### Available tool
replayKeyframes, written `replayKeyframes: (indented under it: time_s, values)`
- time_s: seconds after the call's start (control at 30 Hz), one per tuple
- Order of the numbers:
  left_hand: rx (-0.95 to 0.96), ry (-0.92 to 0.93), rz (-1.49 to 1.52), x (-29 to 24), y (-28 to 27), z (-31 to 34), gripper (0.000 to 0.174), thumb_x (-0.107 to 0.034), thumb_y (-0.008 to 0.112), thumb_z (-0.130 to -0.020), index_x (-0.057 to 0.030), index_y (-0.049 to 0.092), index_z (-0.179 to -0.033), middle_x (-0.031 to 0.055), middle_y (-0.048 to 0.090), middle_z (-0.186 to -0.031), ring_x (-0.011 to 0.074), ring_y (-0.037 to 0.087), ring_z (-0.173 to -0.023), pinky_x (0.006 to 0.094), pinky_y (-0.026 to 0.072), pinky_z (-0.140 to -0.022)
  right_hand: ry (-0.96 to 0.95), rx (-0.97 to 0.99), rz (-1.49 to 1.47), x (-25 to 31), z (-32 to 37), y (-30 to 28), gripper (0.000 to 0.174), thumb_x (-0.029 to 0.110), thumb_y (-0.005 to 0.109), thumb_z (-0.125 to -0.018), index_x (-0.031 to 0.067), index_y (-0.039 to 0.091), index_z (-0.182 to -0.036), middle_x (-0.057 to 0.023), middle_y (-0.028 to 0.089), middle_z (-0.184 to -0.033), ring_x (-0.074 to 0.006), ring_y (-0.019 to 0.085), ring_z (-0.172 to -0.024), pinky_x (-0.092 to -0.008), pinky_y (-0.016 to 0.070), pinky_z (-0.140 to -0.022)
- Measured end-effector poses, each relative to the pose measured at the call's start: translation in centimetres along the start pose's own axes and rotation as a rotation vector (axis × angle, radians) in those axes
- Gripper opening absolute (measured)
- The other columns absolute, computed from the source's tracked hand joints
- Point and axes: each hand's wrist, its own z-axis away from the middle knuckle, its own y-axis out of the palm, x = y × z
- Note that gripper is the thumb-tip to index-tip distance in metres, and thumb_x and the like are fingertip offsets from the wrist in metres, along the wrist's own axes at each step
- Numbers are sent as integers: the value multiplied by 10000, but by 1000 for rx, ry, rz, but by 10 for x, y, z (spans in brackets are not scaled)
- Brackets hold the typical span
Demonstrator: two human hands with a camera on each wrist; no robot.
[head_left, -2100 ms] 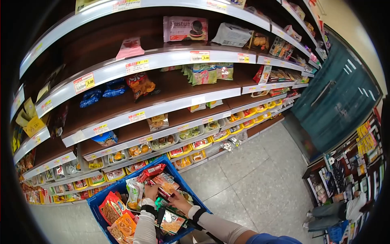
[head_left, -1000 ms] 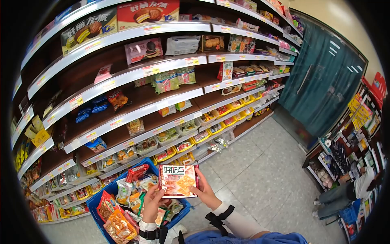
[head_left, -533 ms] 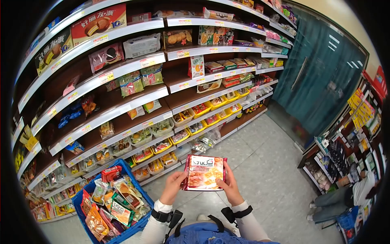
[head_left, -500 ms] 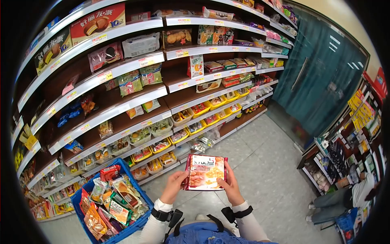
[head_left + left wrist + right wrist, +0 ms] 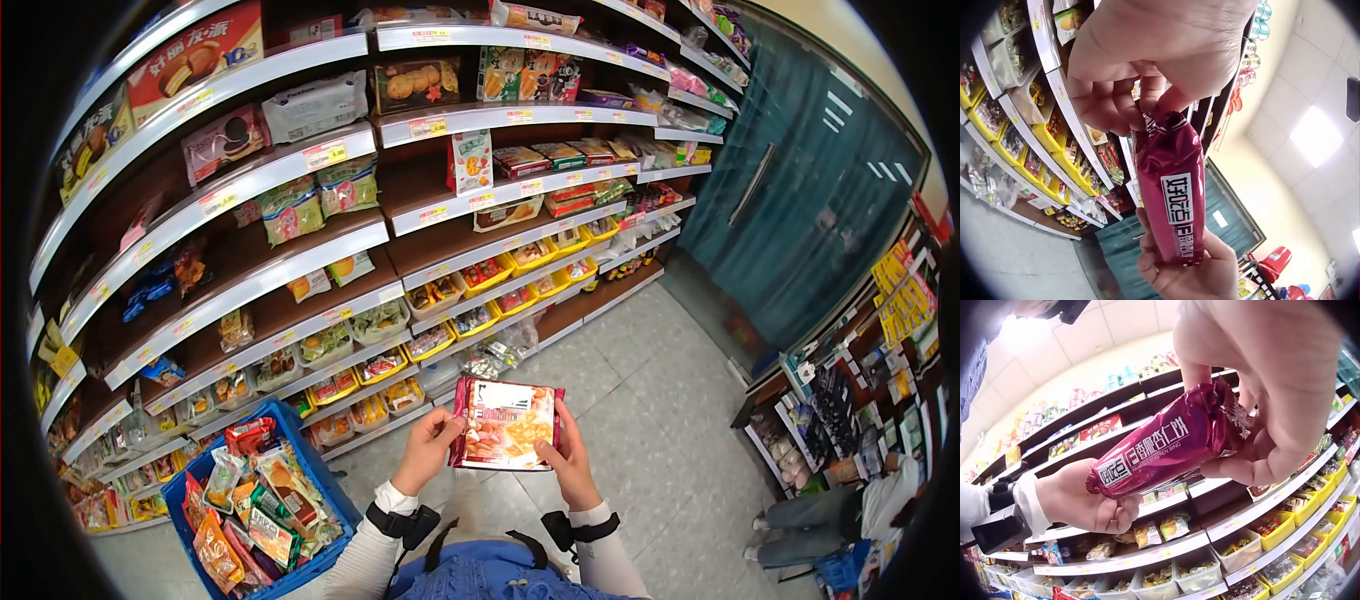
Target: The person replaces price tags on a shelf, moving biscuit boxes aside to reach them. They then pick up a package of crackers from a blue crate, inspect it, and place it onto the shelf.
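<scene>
A person holds a red snack packet (image 5: 505,424) in front of them with both hands. The packet is up in the air above the floor (image 5: 650,400), near the person's body. Its front has a picture of biscuits and a white label at the top.

The left hand (image 5: 428,452) holds the left end of the packet. Its fingers are bent, and in the left wrist view the fingertips pinch the crimped end. The right hand (image 5: 572,462) holds the right end. Its fingers are curled round that end, tight on the wrapper. Each hand has only the packet in it, and the two hands do not touch.

A blue basket (image 5: 322,487) stands on the floor to the left, near the left arm. It is full of snack bags (image 5: 250,500). Long curved shelves (image 5: 250,180) run across the far side from left to right, with many snacks on them. Yellow trays (image 5: 490,272) sit in a row on the lower shelves. A big green door (image 5: 810,200) is far off on the right. Someone's legs (image 5: 800,520) in jeans show low down at the far right.
</scene>
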Motion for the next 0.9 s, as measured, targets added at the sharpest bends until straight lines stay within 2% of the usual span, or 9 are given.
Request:
replayKeyframes:
  time_s: [0.2, 0.23, 0.3, 0.47, 0.57, 0.67, 0.77, 0.83, 0.9]
  values:
    - [100, -244, 243, -8, 16, -82, 228, -147, 587, -919, -52, 512, -725, -79, 422, -644, 12, 344, -603, 197, 284, -534, -44, -58, 16, 8, -66, -20, 706, 43, 597, -860, 65, 221, -1456, -98, 462, -1330, -160, 509, -1137, -298, 423, -953]
    - [113, -238, 247, -3, 16, -100, 228, -147, 587, -919, -52, 512, -725, -79, 422, -644, 12, 344, -603, 197, 284, -534, -45, -60, 24, 11, -80, -24, 703, 40, 599, -863, 58, 219, -1455, -95, 458, -1325, -154, 505, -1128, -294, 425, -949]
    - [149, -9, 106, 6, 17, -136, 237, -146, 583, -922, -51, 517, -715, -79, 426, -642, 17, 349, -594, 202, 288, -525, -51, -86, 61, 19, -106, -28, 706, 44, 598, -859, 70, 223, -1457, -96, 474, -1317, -160, 521, -1120, -299, 436, -936]
    - [92, 170, -102, -1, 26, -207, 189, -139, 606, -897, -8, 553, -772, -33, 461, -628, 35, 414, -599, 215, 362, -536, -84, -134, 109, 35, -169, -34, 706, 55, 597, -856, 89, 230, -1458, -96, 506, -1294, -160, 551, -1087, -289, 459, -897]
    - [42, 248, -243, -8, 25, -236, 184, -135, 606, -895, -4, 557, -776, -22, 478, -632, 41, 434, -605, 221, 382, -543, -64, -145, 72, 35, -200, -37, 696, 46, 601, -865, 77, 234, -1456, -89, 476, -1309, -146, 516, -1110, -281, 436, -927]
    - [55, 188, -195, -7, 19, -260, 189, -141, 609, -894, -6, 561, -770, -26, 468, -620, 41, 416, -591, 227, 356, -519, 18, -143, 111, 33, -227, -38, 682, 42, 597, -869, 63, 242, -1451, -94, 466, -1325, -151, 510, -1124, -287, 427, -942]
    - [78, 144, -207, -3, 15, -278, 181, -139, 597, -903, -11, 557, -782, -44, 442, -608, 29, 387, -582, 219, 314, -500, -33, -128, 74, 27, -249, -43, 667, 46, 599, -873, 47, 254, -1444, -100, 453, -1339, -155, 495, -1146, -292, 416, -958]
    - [124, 77, -109, -4, 18, -290, 168, -137, 583, -916, -17, 551, -802, -61, 429, -613, 18, 368, -576, 204, 301, -500, -110, -146, 95, 23, -264, -49, 666, 64, 599, -865, 71, 269, -1444, -94, 528, -1272, -153, 553, -1069, -273, 450, -895]
    - [129, 76, -98, -5, 24, -303, 163, -135, 578, -921, -20, 550, -809, -63, 433, -626, 14, 369, -582, 198, 300, -505, -140, -149, 73, 24, -278, -56, 659, 67, 599, -867, 65, 276, -1441, -92, 530, -1271, -150, 552, -1069, -273, 448, -899]
